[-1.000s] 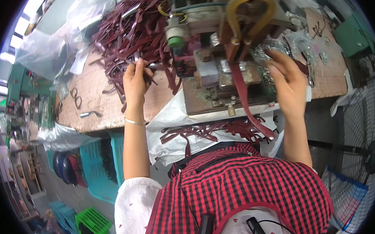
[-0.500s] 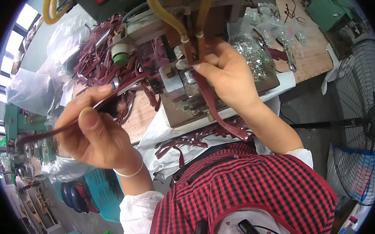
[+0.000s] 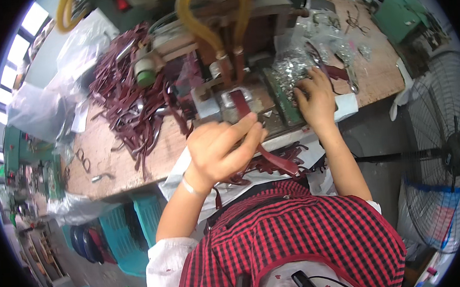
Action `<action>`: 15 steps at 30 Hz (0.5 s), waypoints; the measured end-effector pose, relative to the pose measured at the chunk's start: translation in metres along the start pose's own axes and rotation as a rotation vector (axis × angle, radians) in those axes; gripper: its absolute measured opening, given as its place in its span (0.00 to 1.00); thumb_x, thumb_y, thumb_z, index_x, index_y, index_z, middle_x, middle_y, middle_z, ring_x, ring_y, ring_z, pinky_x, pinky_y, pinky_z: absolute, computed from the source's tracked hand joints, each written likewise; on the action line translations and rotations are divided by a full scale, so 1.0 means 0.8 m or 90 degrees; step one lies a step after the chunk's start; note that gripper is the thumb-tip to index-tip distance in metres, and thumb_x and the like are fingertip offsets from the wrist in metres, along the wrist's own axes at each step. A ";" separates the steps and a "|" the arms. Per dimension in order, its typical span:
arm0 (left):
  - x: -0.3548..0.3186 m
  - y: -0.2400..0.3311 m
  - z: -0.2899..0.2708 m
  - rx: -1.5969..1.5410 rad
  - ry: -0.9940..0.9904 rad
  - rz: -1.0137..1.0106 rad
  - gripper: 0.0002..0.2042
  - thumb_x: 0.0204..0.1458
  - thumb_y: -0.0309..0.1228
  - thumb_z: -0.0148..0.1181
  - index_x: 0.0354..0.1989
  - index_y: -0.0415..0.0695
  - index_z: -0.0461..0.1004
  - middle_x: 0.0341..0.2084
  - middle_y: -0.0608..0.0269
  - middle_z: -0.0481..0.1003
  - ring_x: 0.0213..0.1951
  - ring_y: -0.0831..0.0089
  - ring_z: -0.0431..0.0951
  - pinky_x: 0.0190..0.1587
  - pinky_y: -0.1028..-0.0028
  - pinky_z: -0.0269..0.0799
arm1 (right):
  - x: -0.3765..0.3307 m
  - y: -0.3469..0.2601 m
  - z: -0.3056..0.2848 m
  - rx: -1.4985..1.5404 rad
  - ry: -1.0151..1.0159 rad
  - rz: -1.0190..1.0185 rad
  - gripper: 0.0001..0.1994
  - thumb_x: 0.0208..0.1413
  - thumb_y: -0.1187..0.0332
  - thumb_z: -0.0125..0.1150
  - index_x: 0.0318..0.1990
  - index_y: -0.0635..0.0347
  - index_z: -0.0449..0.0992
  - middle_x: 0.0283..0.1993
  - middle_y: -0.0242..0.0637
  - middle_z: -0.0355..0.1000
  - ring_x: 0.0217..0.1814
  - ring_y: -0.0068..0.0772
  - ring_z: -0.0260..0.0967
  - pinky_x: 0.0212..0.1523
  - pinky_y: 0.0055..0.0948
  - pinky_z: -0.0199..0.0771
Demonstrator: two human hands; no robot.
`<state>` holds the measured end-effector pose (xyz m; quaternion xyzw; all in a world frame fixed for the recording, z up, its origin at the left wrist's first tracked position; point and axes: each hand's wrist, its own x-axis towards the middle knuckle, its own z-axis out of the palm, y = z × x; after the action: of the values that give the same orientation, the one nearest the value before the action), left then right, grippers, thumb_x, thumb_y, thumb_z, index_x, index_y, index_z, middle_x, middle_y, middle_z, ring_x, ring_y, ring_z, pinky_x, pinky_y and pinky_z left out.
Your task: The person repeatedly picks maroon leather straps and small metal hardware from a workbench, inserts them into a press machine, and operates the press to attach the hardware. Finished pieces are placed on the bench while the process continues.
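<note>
My left hand [image 3: 217, 152] is closed on a dark red glasses temple [image 3: 240, 103], gripping it around its middle. One end of this temple lies on the metal plate [image 3: 229, 99] of the machine, below its two upright prongs [image 3: 232, 74]. Its other end slants down toward my apron. My right hand [image 3: 318, 100] rests over a green-edged tray [image 3: 290, 111] of small shiny metal pieces [image 3: 287, 70]. Its fingers are spread a little apart, and I see nothing held between them.
A large heap of dark red temples [image 3: 133, 104] lies left of the machine, and more temples lie on a white cloth at the front edge. Pliers [image 3: 352, 81] sit right of the tray. A standing fan [image 3: 454, 148] is at the far right. Yellow hoses [image 3: 194, 24] hang above.
My left hand has come right to the machine, onto the temple there; the temple it held before has left it. My right hand has moved from the prongs to the metal pieces.
</note>
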<state>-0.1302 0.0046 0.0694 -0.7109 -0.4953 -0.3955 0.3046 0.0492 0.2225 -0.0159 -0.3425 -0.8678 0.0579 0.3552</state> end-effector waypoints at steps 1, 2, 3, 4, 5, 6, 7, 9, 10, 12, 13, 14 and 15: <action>-0.002 0.000 0.001 0.022 0.003 0.013 0.11 0.45 0.28 0.75 0.36 0.46 0.79 0.37 0.63 0.82 0.19 0.81 0.71 0.20 0.78 0.64 | 0.000 0.004 0.004 0.027 0.021 -0.009 0.07 0.49 0.69 0.71 0.36 0.58 0.84 0.59 0.51 0.75 0.68 0.54 0.67 0.66 0.47 0.67; -0.003 -0.002 0.000 0.010 0.013 0.007 0.13 0.45 0.27 0.76 0.38 0.47 0.80 0.37 0.63 0.83 0.19 0.79 0.72 0.20 0.77 0.64 | 0.002 0.005 0.006 0.032 0.044 -0.002 0.05 0.48 0.71 0.72 0.34 0.58 0.84 0.57 0.51 0.76 0.65 0.53 0.70 0.66 0.45 0.67; -0.006 -0.003 0.000 -0.001 0.024 0.001 0.14 0.45 0.27 0.76 0.40 0.47 0.81 0.38 0.63 0.83 0.19 0.78 0.73 0.20 0.77 0.64 | 0.001 0.001 0.006 0.050 0.058 0.008 0.06 0.48 0.70 0.72 0.33 0.59 0.85 0.57 0.52 0.77 0.65 0.53 0.70 0.66 0.45 0.67; -0.009 -0.005 0.002 0.002 0.043 0.003 0.14 0.45 0.27 0.76 0.40 0.48 0.81 0.38 0.63 0.83 0.19 0.78 0.73 0.19 0.77 0.64 | 0.001 0.001 0.007 0.055 0.055 0.020 0.06 0.49 0.70 0.72 0.34 0.59 0.85 0.56 0.51 0.77 0.64 0.54 0.70 0.65 0.44 0.67; -0.007 -0.004 0.004 -0.001 0.059 0.004 0.13 0.45 0.28 0.76 0.39 0.48 0.81 0.38 0.64 0.83 0.19 0.79 0.73 0.19 0.77 0.64 | 0.000 0.005 0.007 0.057 0.054 0.033 0.06 0.49 0.70 0.73 0.34 0.60 0.85 0.56 0.51 0.77 0.64 0.54 0.71 0.65 0.44 0.67; -0.007 -0.004 0.005 -0.002 0.069 0.000 0.12 0.45 0.28 0.76 0.38 0.48 0.81 0.38 0.64 0.83 0.19 0.79 0.73 0.19 0.77 0.65 | 0.002 0.008 0.006 0.055 0.046 0.032 0.06 0.50 0.69 0.72 0.35 0.60 0.85 0.56 0.50 0.77 0.63 0.53 0.71 0.65 0.44 0.67; -0.008 -0.003 0.007 -0.009 0.080 -0.004 0.12 0.45 0.29 0.76 0.37 0.47 0.81 0.37 0.65 0.83 0.19 0.80 0.73 0.19 0.77 0.65 | 0.003 0.008 0.004 0.047 0.038 0.034 0.07 0.51 0.69 0.72 0.35 0.60 0.85 0.56 0.49 0.78 0.63 0.53 0.71 0.64 0.44 0.67; -0.008 0.003 0.009 -0.023 0.106 -0.024 0.11 0.45 0.29 0.75 0.36 0.47 0.81 0.38 0.65 0.83 0.19 0.80 0.74 0.20 0.77 0.65 | 0.010 -0.001 -0.001 0.015 0.029 0.041 0.07 0.54 0.68 0.70 0.36 0.61 0.84 0.53 0.47 0.79 0.59 0.51 0.74 0.61 0.43 0.70; -0.010 0.007 0.013 -0.024 0.109 -0.043 0.11 0.45 0.30 0.75 0.36 0.46 0.81 0.38 0.65 0.83 0.19 0.79 0.75 0.20 0.77 0.66 | 0.014 0.004 0.001 0.031 0.015 0.041 0.07 0.55 0.68 0.70 0.37 0.62 0.84 0.51 0.47 0.80 0.58 0.52 0.74 0.60 0.43 0.71; -0.020 0.024 -0.003 -0.072 0.085 -0.121 0.08 0.47 0.24 0.71 0.35 0.43 0.81 0.38 0.60 0.82 0.24 0.73 0.78 0.25 0.74 0.70 | 0.013 0.005 0.003 0.046 -0.009 0.060 0.07 0.61 0.69 0.65 0.42 0.62 0.83 0.47 0.45 0.81 0.54 0.45 0.77 0.58 0.38 0.72; -0.031 0.027 -0.015 -0.080 0.095 -0.151 0.07 0.46 0.22 0.70 0.35 0.43 0.81 0.37 0.59 0.82 0.26 0.68 0.79 0.28 0.72 0.72 | 0.010 0.005 0.001 0.127 0.012 0.096 0.08 0.63 0.69 0.63 0.44 0.63 0.82 0.47 0.43 0.81 0.53 0.40 0.77 0.57 0.35 0.73; -0.068 0.021 -0.012 -0.017 0.132 -0.205 0.11 0.46 0.21 0.69 0.40 0.41 0.80 0.40 0.56 0.81 0.32 0.63 0.80 0.35 0.69 0.74 | 0.005 0.010 0.001 0.211 0.034 0.133 0.08 0.64 0.70 0.62 0.45 0.64 0.82 0.47 0.41 0.81 0.52 0.36 0.78 0.56 0.33 0.73; -0.105 0.014 -0.008 0.037 0.166 -0.256 0.16 0.46 0.20 0.68 0.45 0.40 0.79 0.44 0.52 0.81 0.38 0.59 0.81 0.41 0.66 0.75 | -0.001 0.015 -0.002 0.288 0.059 0.179 0.09 0.66 0.70 0.60 0.47 0.64 0.81 0.46 0.39 0.81 0.51 0.32 0.78 0.55 0.30 0.74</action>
<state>-0.1380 -0.0431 -0.0001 -0.5319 -0.5943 -0.5226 0.3015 0.0575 0.2304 -0.0193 -0.3737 -0.7596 0.2833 0.4507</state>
